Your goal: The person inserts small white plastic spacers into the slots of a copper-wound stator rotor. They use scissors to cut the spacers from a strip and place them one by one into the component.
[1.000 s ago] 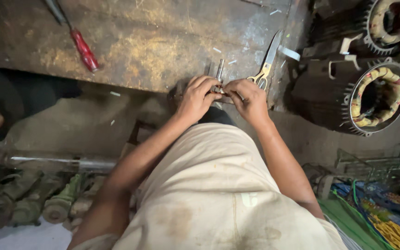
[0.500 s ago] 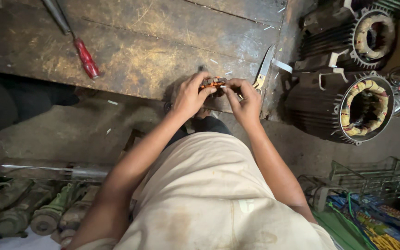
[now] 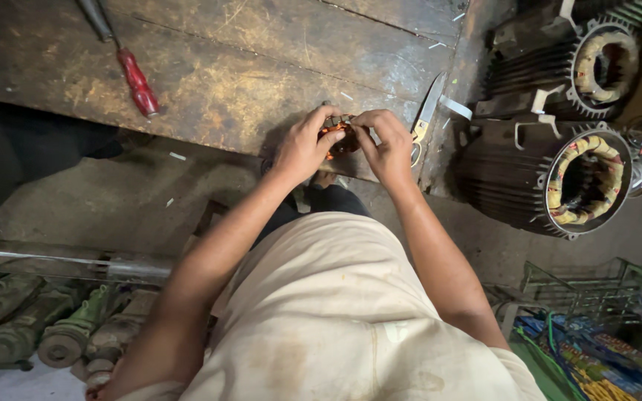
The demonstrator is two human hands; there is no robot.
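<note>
Left hand (image 3: 302,148) and right hand (image 3: 388,145) both grasping small copper coil (image 3: 338,136) at bench (image 3: 261,67) edge beside scissors (image 3: 423,119), best kept pinched tight, low over the wood, fingertips working the windings steadily

A motor-repair workshop; a scarred, grimy wooden bench (image 3: 261,67) carries a red-handled screwdriver (image 3: 137,82) at ten o'clock and scissors (image 3: 423,119); two finned motor stators (image 3: 551,174) with exposed windings sit at two o'clock; old pump bodies (image 3: 39,327) lie at eight o'clock on the dusty floor.
</note>
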